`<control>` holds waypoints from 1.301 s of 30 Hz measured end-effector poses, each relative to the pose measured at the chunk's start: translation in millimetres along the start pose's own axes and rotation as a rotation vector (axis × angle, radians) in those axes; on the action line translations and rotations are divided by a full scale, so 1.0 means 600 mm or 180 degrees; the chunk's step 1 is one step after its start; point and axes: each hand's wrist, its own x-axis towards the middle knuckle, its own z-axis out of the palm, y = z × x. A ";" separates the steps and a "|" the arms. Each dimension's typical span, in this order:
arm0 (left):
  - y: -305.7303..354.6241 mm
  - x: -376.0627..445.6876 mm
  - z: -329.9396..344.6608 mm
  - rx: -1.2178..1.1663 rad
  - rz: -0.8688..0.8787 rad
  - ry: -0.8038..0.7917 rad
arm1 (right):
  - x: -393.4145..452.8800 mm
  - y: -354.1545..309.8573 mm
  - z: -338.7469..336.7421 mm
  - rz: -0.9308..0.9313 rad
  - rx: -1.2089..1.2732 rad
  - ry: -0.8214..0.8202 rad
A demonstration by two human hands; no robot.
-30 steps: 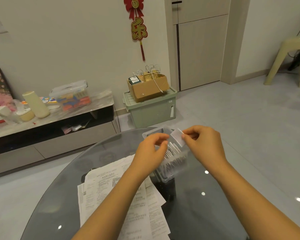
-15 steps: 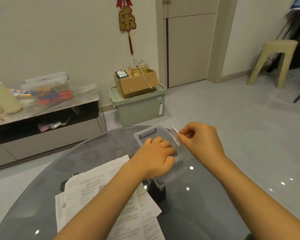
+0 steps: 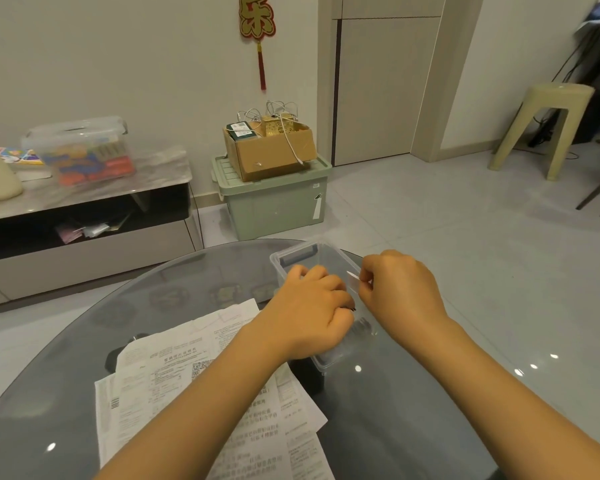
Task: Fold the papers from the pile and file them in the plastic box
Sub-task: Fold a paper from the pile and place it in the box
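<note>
Head view showed the clear plastic box (image 3: 317, 252) on the glass table (image 3: 84, 327), toward one o'clock from the pile of papers (image 3: 187, 368) spread at the near edge. The risk, as I judged it, was that the folded paper (image 3: 353, 282) would catch on the slips already filed and buckle or slide out flat, because the left hand (image 3: 312, 306) was covering much of the box's opening and left only a narrow slot. A light box might also skid on smooth glass if pushed sideways. The left hand lay knuckles up over the box's near half, fingers curled down inside it; whether they gripped anything there I could not tell. The right hand (image 3: 400, 289) hovered at the box's three o'clock rim, thumb and forefinger pinching the small folded paper upright, wrist raised.
</note>
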 end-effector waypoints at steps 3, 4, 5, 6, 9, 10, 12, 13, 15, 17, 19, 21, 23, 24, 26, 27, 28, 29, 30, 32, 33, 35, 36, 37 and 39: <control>-0.001 0.000 0.002 -0.0025 0.0033 0.0039 | 0.001 -0.003 0.002 -0.0055 -0.0075 -0.0016; 0.000 -0.001 0.001 -0.0050 0.0039 0.0049 | 0.002 -0.005 0.003 -0.0070 -0.0087 -0.0045; 0.000 -0.001 0.002 -0.0076 0.0052 0.0059 | 0.002 -0.007 0.006 -0.0081 -0.0125 -0.0081; 0.000 -0.002 0.002 -0.0087 0.0070 0.0077 | 0.003 -0.009 0.007 -0.0077 -0.0190 -0.0113; 0.000 -0.005 0.004 -0.0102 0.0081 0.0120 | 0.011 -0.013 0.003 -0.0019 -0.0486 -0.0199; 0.001 -0.004 0.004 -0.0119 0.0072 0.0140 | 0.013 -0.012 -0.001 0.0008 -0.0573 -0.0233; 0.002 -0.005 0.007 -0.0175 0.0014 0.0224 | 0.016 -0.012 -0.006 0.0015 -0.0689 -0.0315; 0.002 -0.005 0.008 -0.0205 -0.0028 0.0273 | 0.017 -0.011 -0.007 0.0021 -0.0688 -0.0353; 0.001 -0.003 0.011 -0.0250 -0.0128 0.0309 | 0.017 -0.007 -0.006 0.0018 -0.0615 -0.0370; -0.001 -0.001 0.012 -0.0273 -0.0142 0.0259 | 0.017 -0.003 -0.003 0.0021 -0.0465 -0.0390; 0.001 0.001 0.009 -0.0230 -0.0062 0.0177 | 0.018 0.000 -0.001 0.0030 -0.0285 -0.0467; 0.001 0.001 0.006 -0.0165 -0.0050 0.0093 | 0.020 0.002 0.001 0.0006 -0.0099 -0.0550; 0.003 0.002 0.003 -0.0082 -0.0102 -0.0045 | 0.019 0.010 0.001 -0.0053 0.0154 -0.0567; 0.003 0.004 0.001 -0.0035 -0.0146 -0.0134 | 0.018 0.014 0.001 -0.0083 0.0306 -0.0543; 0.004 0.009 -0.004 0.0076 -0.0210 -0.0319 | 0.016 0.024 0.001 -0.0110 0.0592 -0.0463; 0.005 0.011 -0.007 0.0130 -0.0230 -0.0418 | 0.015 0.028 0.001 -0.0110 0.0700 -0.0398; 0.006 0.012 -0.010 0.0147 -0.0264 -0.0510 | 0.014 0.029 0.002 -0.0120 0.0791 -0.0313; 0.007 0.014 -0.011 0.0166 -0.0275 -0.0572 | 0.014 0.032 0.005 -0.0137 0.0862 -0.0217; 0.008 0.013 -0.012 0.0166 -0.0291 -0.0589 | 0.013 0.032 0.006 -0.0169 0.0919 -0.0135; 0.009 0.005 -0.014 0.0068 -0.0320 -0.0485 | 0.010 0.031 0.008 -0.0268 0.0963 -0.0027; 0.012 -0.004 -0.019 -0.0014 -0.0342 -0.0360 | 0.005 0.031 0.003 -0.0375 0.0988 0.0020; 0.008 -0.020 -0.022 -0.0234 -0.0370 -0.0126 | 0.001 0.030 0.006 -0.0499 0.1097 0.0129; 0.009 -0.032 -0.026 -0.0311 -0.0400 0.0005 | -0.005 0.030 0.005 -0.0558 0.1166 0.0198; 0.014 -0.049 -0.035 -0.0372 -0.0460 0.0115 | -0.013 0.026 0.000 -0.0632 0.1224 0.0254; 0.019 -0.076 -0.041 -0.0463 -0.0552 0.0260 | -0.026 0.020 0.000 -0.0738 0.1319 0.0337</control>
